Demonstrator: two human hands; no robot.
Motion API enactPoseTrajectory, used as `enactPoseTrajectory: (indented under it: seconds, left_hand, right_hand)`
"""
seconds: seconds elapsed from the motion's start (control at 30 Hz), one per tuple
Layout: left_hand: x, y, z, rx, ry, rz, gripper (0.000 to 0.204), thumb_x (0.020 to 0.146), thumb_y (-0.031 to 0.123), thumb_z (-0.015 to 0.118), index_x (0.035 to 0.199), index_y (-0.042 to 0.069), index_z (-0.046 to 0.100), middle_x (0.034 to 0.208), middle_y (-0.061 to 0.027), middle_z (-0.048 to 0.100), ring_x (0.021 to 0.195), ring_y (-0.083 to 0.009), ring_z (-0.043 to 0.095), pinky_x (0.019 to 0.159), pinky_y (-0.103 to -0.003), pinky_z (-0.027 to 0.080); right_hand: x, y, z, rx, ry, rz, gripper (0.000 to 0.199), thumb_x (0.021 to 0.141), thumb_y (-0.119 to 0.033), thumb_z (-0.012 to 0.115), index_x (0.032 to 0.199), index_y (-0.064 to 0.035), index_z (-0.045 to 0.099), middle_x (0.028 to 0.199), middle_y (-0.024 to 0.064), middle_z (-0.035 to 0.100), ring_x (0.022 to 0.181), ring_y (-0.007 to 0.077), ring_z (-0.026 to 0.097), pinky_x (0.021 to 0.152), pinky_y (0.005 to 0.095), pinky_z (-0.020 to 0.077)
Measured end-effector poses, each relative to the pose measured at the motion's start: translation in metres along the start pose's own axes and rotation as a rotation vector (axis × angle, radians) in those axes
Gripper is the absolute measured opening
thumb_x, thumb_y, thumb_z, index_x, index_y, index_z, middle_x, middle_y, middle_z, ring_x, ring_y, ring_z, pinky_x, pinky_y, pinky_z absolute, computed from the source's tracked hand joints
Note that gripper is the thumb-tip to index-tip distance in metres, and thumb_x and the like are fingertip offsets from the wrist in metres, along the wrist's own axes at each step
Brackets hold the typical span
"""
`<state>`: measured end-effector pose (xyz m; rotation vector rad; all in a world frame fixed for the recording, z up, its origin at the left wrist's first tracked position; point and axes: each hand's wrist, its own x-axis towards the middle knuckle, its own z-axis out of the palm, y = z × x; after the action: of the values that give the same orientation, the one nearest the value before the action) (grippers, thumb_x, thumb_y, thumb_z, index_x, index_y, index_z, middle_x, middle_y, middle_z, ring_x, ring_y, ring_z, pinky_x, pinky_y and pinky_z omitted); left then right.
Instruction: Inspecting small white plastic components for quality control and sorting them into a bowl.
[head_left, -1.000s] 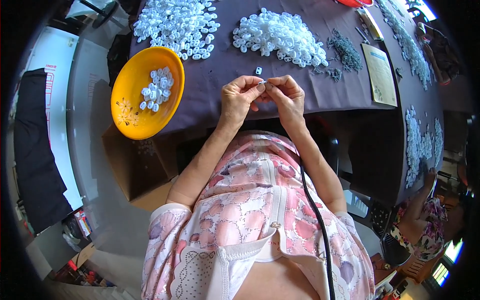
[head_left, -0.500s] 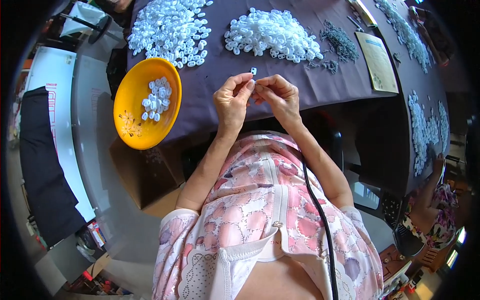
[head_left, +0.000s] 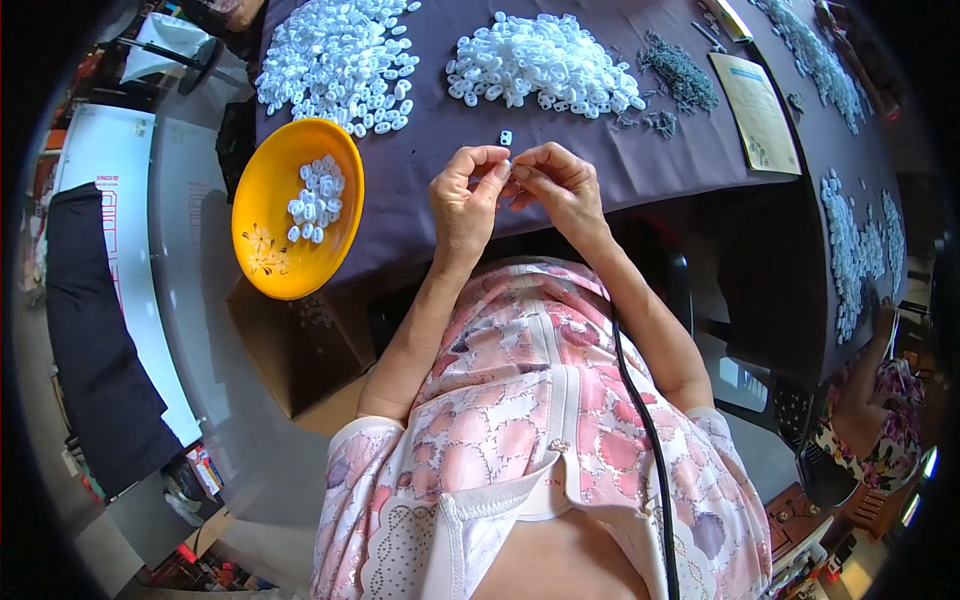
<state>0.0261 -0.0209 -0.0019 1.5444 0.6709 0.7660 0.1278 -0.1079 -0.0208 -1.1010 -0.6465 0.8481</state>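
Above the near edge of the cloth-covered table, my left hand (head_left: 466, 205) and my right hand (head_left: 566, 192) meet fingertip to fingertip. Thumb and forefinger of my left hand are closed on a small white plastic piece, mostly hidden by the fingers. My right hand pinches right beside it; whatever it holds is too small to make out. Just beyond the fingertips a single white oval piece with two dark holes (head_left: 506, 138) lies on the cloth. Farther back is a heap of similar white pieces (head_left: 540, 65), with a pile of small grey parts (head_left: 678, 72) to its right.
At the left table edge sits a yellow bowl (head_left: 262, 205) with some white pieces inside. Another white heap (head_left: 335, 65) lies behind it. A cardboard box (head_left: 300, 350) stands below. To the right are a beige printed packet (head_left: 757, 115) and another person's arm (head_left: 862, 372).
The view has shifted slightly. My hands keep nearly the same pinch, with only small finger movement, and the lone white piece still lies beyond them.
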Motion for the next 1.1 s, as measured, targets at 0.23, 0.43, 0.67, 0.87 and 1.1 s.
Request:
enactPoseTrajectory:
  seconds: [0.23,0.43,0.67,0.87,1.1]
  left_hand:
    - [0.0002,-0.0024,-0.0018,0.032,-0.014,0.008,0.008,0.082,0.001,0.06,0.09,0.001,0.062,0.078,-0.0034,0.064,0.067,-0.0084,0.059,0.061,-0.023,0.049]
    - [0.0015,-0.0045,-0.0028,0.136,-0.072,0.123,0.01,0.081,-0.001,0.06,0.09,0.0,0.062,0.08,-0.0052,0.064,0.069,-0.0095,0.06,0.063,-0.023,0.05]
    - [0.0011,-0.0054,-0.0029,0.099,-0.067,0.056,0.009,0.082,-0.001,0.058,0.09,0.0,0.062,0.081,-0.0056,0.064,0.07,-0.0098,0.06,0.063,-0.023,0.05]
    - [0.0011,-0.0046,-0.0034,0.098,-0.08,0.03,0.011,0.082,-0.001,0.058,0.092,0.001,0.062,0.08,-0.0047,0.064,0.069,-0.0091,0.059,0.064,-0.023,0.05]
    - [0.0039,-0.0069,-0.0041,0.121,-0.119,0.045,0.011,0.082,-0.001,0.059,0.092,0.0,0.062,0.079,-0.0037,0.064,0.068,-0.0077,0.058,0.061,-0.023,0.049]
  right_hand:
    - [0.0005,0.0002,-0.0002,-0.006,-0.014,0.033,0.006,0.087,0.0,0.053,0.09,0.0032,0.057,0.08,0.0081,0.064,0.072,0.0156,0.065,0.06,0.0246,0.0538]
    - [0.0003,-0.0015,-0.004,-0.093,-0.028,0.017,0.006,0.088,-0.002,0.053,0.09,0.0028,0.057,0.08,0.0076,0.064,0.073,0.0144,0.065,0.06,0.0239,0.0534]
    - [-0.0001,-0.0034,-0.0044,-0.049,-0.058,0.042,0.006,0.089,-0.003,0.052,0.091,0.0023,0.056,0.08,0.0075,0.063,0.073,0.0151,0.065,0.06,0.0237,0.0533]
    - [-0.0002,-0.0024,-0.0045,-0.017,-0.055,0.086,0.005,0.089,-0.002,0.052,0.09,0.0022,0.055,0.079,0.0073,0.063,0.073,0.0153,0.065,0.06,0.0245,0.0535]
    - [-0.0013,-0.0002,-0.0068,-0.309,-0.033,-0.022,0.004,0.087,0.0,0.053,0.089,0.002,0.057,0.076,0.0071,0.063,0.07,0.0126,0.064,0.059,0.0244,0.0529]
